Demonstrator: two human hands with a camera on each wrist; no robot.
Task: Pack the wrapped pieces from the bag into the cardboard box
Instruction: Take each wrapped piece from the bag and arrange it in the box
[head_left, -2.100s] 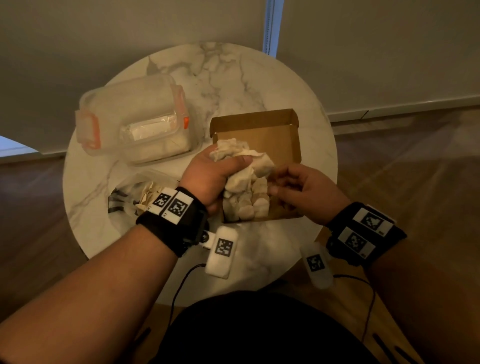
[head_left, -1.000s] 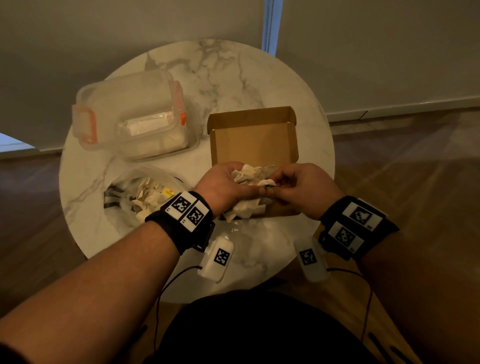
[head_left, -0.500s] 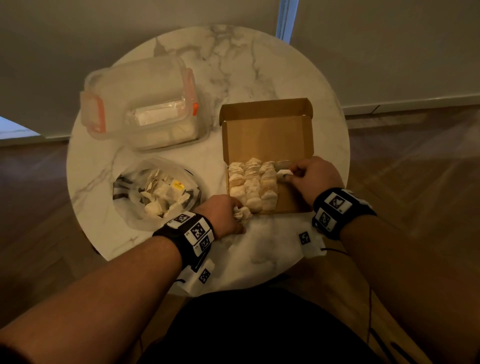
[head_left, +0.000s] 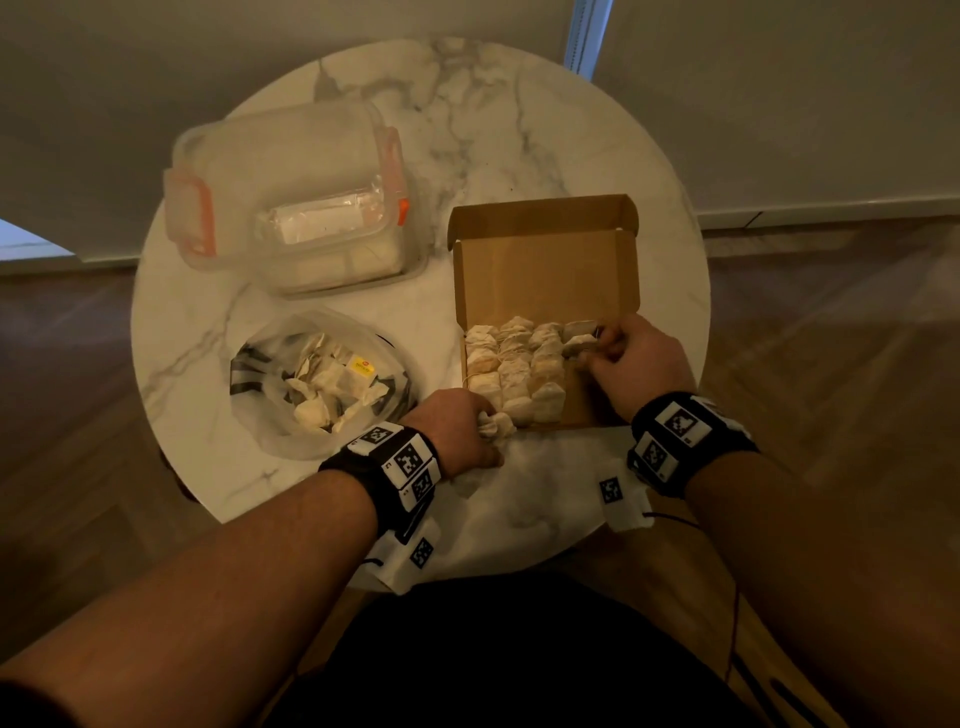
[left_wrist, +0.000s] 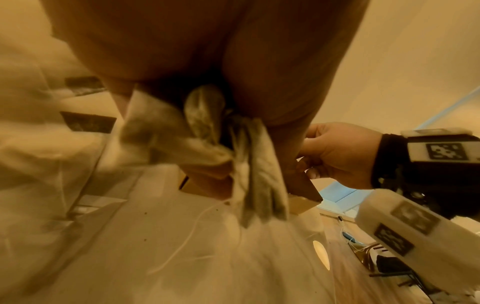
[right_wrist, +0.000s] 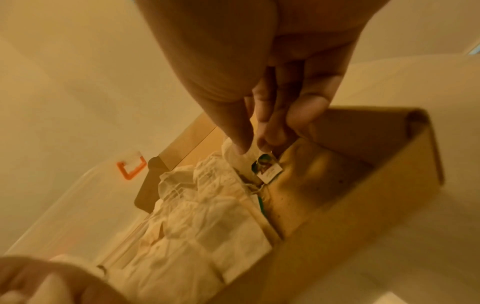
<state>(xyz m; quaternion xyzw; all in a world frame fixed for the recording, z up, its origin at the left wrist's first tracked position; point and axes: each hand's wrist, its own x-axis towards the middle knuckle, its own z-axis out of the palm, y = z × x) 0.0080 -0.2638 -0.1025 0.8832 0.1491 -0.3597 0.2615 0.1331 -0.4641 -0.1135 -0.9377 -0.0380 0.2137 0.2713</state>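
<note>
Wrapped pieces (head_left: 511, 364) fill the cardboard box (head_left: 545, 270) while my right hand (head_left: 636, 361) pinches one inside and my left hand (head_left: 457, 431) clutches several beside the bag (head_left: 322, 379).

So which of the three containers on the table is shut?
The clear plastic tub with orange clips, lid on. The cardboard box has its flap up; the plastic bag gapes open.

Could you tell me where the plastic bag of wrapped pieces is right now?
In the head view, the bag lies on the table's near left, beside the cardboard box.

Brown cardboard box (head_left: 545, 270), cream wrapped pieces (head_left: 511, 366) (white-grey marbled table (head_left: 467, 130)).
</note>
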